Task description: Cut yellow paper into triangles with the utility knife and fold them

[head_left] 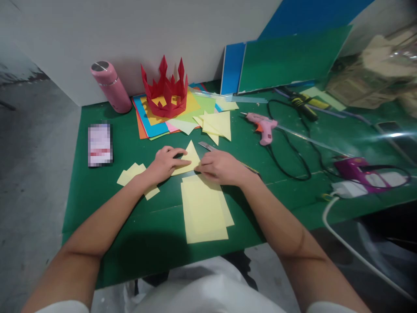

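Observation:
A yellow sheet of paper folded into a triangle (190, 157) lies on the green table with its point facing away from me. My left hand (165, 164) rests at its left side, thumb and fingers apart and pressing on the paper. At the right corner, my right hand (216, 167) has its fingers curled together on the paper's edge. A utility knife (207, 146) lies partly hidden under my right hand. Just below the triangle are flat yellow sheets (205, 211). Smaller yellow pieces (132, 174) lie beside my left forearm.
A red paper crown (167, 98) stands on coloured sheets (143, 121), with yellow folded triangles (218, 124) nearby. At left are a pink bottle (112, 87) and a phone (100, 144). A pink glue gun (264, 126), its cable and a purple power strip (353, 171) occupy the right.

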Tool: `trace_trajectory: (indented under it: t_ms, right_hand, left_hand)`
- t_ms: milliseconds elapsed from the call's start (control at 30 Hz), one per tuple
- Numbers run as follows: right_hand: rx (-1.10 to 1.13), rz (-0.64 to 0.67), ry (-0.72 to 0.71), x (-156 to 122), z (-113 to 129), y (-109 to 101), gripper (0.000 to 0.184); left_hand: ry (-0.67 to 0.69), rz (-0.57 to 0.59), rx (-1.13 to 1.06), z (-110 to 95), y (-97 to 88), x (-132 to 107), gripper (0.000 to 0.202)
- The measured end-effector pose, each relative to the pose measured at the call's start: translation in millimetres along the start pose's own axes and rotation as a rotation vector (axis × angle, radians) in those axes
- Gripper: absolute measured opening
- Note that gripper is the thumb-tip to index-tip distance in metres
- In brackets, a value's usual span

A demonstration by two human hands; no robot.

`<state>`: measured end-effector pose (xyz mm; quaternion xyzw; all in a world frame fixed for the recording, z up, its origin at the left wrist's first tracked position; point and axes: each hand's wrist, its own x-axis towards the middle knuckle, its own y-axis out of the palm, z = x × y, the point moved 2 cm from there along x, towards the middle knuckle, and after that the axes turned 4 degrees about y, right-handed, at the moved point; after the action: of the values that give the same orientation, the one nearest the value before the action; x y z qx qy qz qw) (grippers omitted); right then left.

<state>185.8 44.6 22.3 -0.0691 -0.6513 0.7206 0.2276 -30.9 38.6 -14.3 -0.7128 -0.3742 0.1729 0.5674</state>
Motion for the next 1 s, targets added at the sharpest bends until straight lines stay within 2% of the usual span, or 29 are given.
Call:
trace_trajectory:
  t_ms: [333,600,800,900,1000]
  right_hand:
    - [0.053,-0.01,-0.037,21.3,26.0,17.2,0.031]
    - [0.111,-0.098,-0.058,40.2,48.5,29.0,0.03]
    - [0.17,-0.062,-0.027,27.5,33.2,20.1,0.03]
    - [0.168,0.014,0.053,15.0,20.0,6.4,0.03]
    - [0.136,0.035,0.149,3.7,8.1,-7.8,0.031]
  left_hand:
    - [-0.014,0.021,-0.033,-1.4,-1.5,0.3,0.043]
    - [-0.004,0.037,-0.067,-0.7,-4.4,1.3,0.037]
    - [-0.017,0.03,-0.056,-2.1,-3.4,1.4,0.038]
    - [-0.027,0.023,-0.049,-1.1,-1.0,1.2,0.042]
    - [-0.029,0.022,-0.04,-1.4,-1.4,0.7,0.044]
